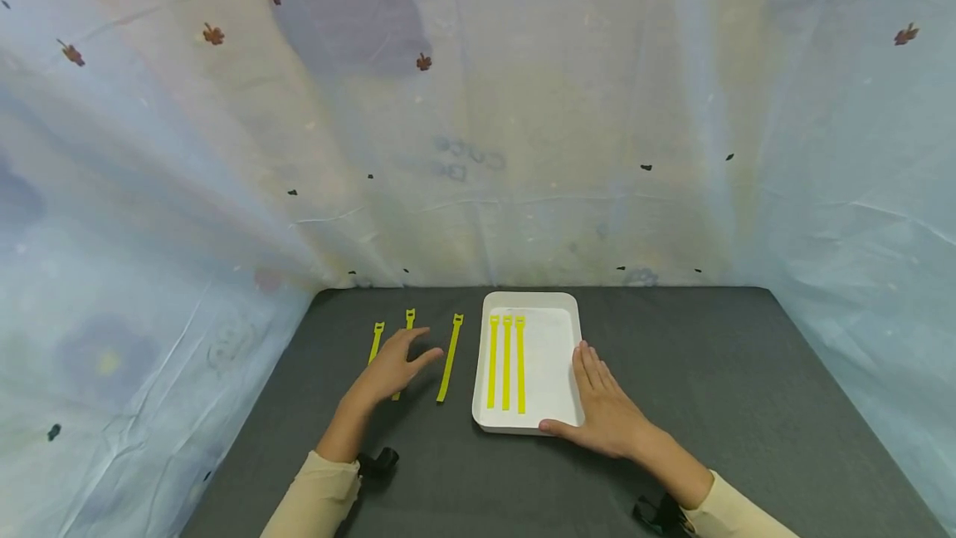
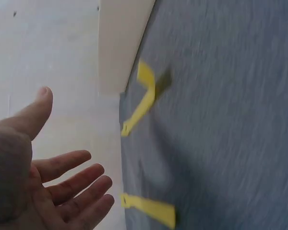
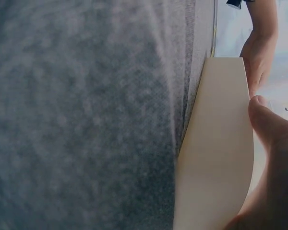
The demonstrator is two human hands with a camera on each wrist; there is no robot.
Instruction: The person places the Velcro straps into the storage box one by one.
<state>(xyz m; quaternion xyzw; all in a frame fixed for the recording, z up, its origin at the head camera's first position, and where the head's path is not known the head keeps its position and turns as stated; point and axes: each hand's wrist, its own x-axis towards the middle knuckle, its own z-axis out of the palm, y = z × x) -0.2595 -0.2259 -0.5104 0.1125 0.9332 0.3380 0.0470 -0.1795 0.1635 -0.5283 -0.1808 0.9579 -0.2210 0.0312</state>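
Note:
Three yellow cable straps (image 1: 506,364) lie side by side, slotted heads at the back, in a white tray (image 1: 553,355). Left of it on the table are a near strap (image 1: 451,359), a middle strap (image 1: 410,318) and a far-left strap (image 1: 376,340); my left hand (image 1: 390,369) partly hides the latter two. That hand hovers with fingers spread and holds nothing; the left wrist view shows a strap (image 2: 151,208) beyond its fingertips. Against the tray's right side rests my right hand (image 1: 611,415), fingers straight, thumb at the front rim. In the right wrist view the tray wall (image 3: 216,143) stands beside the thumb.
A dark grey cloth (image 1: 709,380) covers the table. Pale patterned curtains (image 1: 523,148) hang behind it and at both sides. A black wrist device (image 1: 378,462) sits at the left cuff, and another black device (image 1: 663,515) at the right.

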